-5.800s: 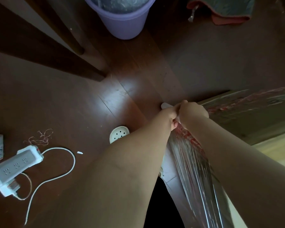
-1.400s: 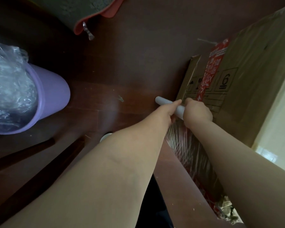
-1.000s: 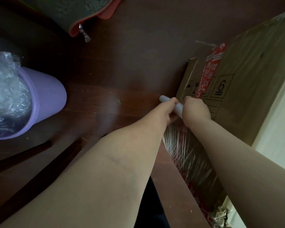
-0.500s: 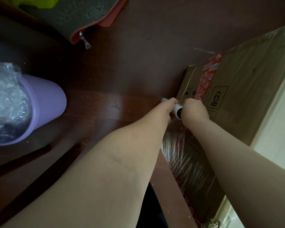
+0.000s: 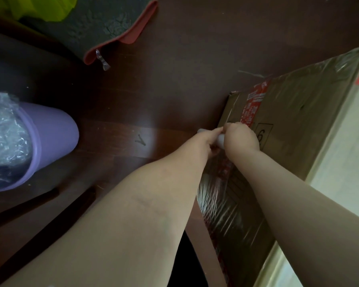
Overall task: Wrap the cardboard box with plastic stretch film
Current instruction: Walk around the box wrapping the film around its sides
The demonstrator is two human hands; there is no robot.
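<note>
Boxed "6" on cardboard box (image 5: 294, 112); red tape (image 5: 254, 102) txt unreadable.

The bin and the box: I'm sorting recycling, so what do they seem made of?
Bin: probably plastic, smooth matte purple with a moulded rim. Box: brown cardboard, judging by its printed marks and flap edge, under clear glossy film that wrinkles and glints.

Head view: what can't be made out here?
- film roll: head view, left hand and right hand cover it; only a pale bit of core shows.
- cardboard box: head view, right edge and forearms cut it off.
- print left of the 6 mark: right hand hides it.
- purple bin: left edge crops it; contents unclear under crinkled plastic.
</note>
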